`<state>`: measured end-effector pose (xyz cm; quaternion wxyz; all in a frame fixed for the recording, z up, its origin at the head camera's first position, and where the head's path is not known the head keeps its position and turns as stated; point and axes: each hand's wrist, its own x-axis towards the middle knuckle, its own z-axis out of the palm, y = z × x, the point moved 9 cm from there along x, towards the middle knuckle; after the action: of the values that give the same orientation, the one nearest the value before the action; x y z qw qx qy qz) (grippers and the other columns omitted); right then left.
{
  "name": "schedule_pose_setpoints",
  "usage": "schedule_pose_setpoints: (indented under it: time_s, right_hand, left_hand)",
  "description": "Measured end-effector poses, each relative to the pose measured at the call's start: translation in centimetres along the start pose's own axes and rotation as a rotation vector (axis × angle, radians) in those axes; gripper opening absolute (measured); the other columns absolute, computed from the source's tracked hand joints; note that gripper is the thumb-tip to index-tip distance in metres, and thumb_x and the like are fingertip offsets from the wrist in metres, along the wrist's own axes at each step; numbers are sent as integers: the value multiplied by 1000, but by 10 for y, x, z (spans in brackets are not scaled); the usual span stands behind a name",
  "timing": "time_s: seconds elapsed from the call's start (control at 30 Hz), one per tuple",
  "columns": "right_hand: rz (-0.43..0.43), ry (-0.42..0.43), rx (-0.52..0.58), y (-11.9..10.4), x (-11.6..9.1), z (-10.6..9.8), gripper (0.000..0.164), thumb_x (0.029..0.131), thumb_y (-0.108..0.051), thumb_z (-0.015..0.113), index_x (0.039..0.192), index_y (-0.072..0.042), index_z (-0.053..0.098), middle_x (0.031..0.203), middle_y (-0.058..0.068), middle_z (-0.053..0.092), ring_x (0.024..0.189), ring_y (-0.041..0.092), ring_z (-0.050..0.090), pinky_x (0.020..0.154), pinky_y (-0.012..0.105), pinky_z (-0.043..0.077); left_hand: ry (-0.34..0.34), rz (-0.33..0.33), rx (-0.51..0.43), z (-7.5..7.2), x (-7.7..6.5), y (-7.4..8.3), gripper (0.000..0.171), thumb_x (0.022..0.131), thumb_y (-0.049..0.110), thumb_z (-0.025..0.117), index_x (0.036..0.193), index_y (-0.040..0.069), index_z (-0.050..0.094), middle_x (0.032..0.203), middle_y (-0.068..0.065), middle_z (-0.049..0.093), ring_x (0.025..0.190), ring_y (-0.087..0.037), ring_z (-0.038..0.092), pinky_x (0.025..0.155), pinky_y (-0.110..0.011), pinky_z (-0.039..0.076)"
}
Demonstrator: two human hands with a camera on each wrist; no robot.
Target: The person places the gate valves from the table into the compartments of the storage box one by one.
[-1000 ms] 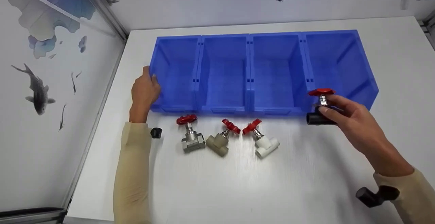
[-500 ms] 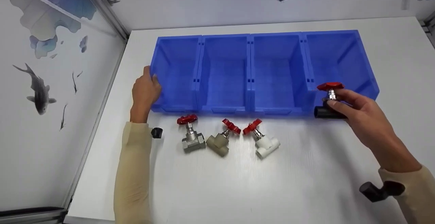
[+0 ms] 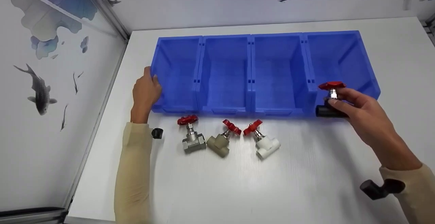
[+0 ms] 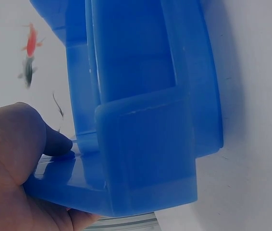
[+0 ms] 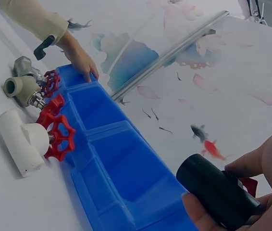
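Note:
My right hand (image 3: 365, 115) pinches a black valve (image 3: 331, 111) with a red handwheel below its metal stem, at the front of the rightmost blue bin (image 3: 368, 64). In the right wrist view the valve's black pipe body (image 5: 217, 190) lies between thumb and fingers. At the far left, my left hand (image 3: 145, 89) grips the side wall of the leftmost blue bin (image 3: 157, 54); the left wrist view has the thumb over the wall (image 4: 73, 183) and fingers beneath. On the table lie a metal valve (image 3: 193, 141), an olive-tan valve (image 3: 218, 144) and a white valve (image 3: 266, 145), each with a red handwheel.
Two more blue bins (image 3: 224, 110) stand between the outer ones, joined in a row on the white table (image 3: 231, 190). Behind rises a white panel (image 3: 221, 6) with fish prints, and a printed side panel (image 3: 68, 115) stands at the left.
My right hand has moved right and slightly away from me with the black valve, slowing in the last half second. My left hand stays on the bin wall. The three valves lie still.

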<state>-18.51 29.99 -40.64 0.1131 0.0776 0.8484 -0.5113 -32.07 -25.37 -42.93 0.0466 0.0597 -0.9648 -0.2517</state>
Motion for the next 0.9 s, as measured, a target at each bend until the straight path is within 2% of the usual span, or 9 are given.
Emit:
schedule_pose_setpoints:
  time_s: [0.13, 0.3, 0.5, 0.7, 0.8, 0.9]
  right_hand:
    - [3, 10, 6, 0, 1, -1, 54, 97, -48, 58, 136, -12, 51, 124, -14, 53, 124, 12, 39, 86, 10, 37]
    - [-15, 5, 81, -3, 3, -1, 50, 98, -41, 60, 137, -11, 52, 119, -10, 56, 114, 9, 44, 85, 9, 41]
    - [-8, 13, 40, -1, 5, -4, 49, 97, -45, 59, 134, -13, 53, 118, -13, 55, 114, 10, 44, 84, 11, 40]
    - [-1, 5, 207, -1, 8, -5, 44, 97, -35, 64, 133, -11, 54, 112, -7, 58, 101, 10, 50, 79, 12, 46]
    - [16, 1, 236, 2, 9, -6, 45, 97, -35, 64, 133, -11, 54, 112, -6, 57, 102, 12, 49, 78, 12, 46]
    - [30, 8, 202, 4, 11, -7, 51, 96, -39, 63, 136, -10, 51, 115, -10, 57, 105, 9, 50, 81, 11, 46]
  left_hand:
    - [1, 0, -1, 0, 0, 0, 47, 105, 18, 36, 147, -5, 36, 130, -34, 57, 113, -50, 60, 93, -59, 47]
    - [-4, -5, -2, 1, 0, -1, 47, 105, 18, 36, 147, -5, 35, 132, -34, 56, 115, -49, 59, 95, -59, 46]
    - [-9, -5, 0, 2, 0, -1, 48, 105, 18, 37, 147, -5, 35, 131, -35, 56, 116, -49, 59, 96, -59, 46]
    - [2, 5, 5, 1, 0, -1, 47, 105, 18, 37, 146, -5, 36, 124, -35, 60, 110, -51, 61, 90, -60, 48]
    - [2, 4, 2, 1, 0, -1, 47, 105, 18, 37, 147, -5, 36, 127, -35, 58, 111, -50, 61, 91, -60, 48]
    - [0, 1, 1, 1, 1, -1, 47, 105, 18, 37, 147, -4, 36, 128, -34, 58, 112, -50, 60, 92, -59, 47]
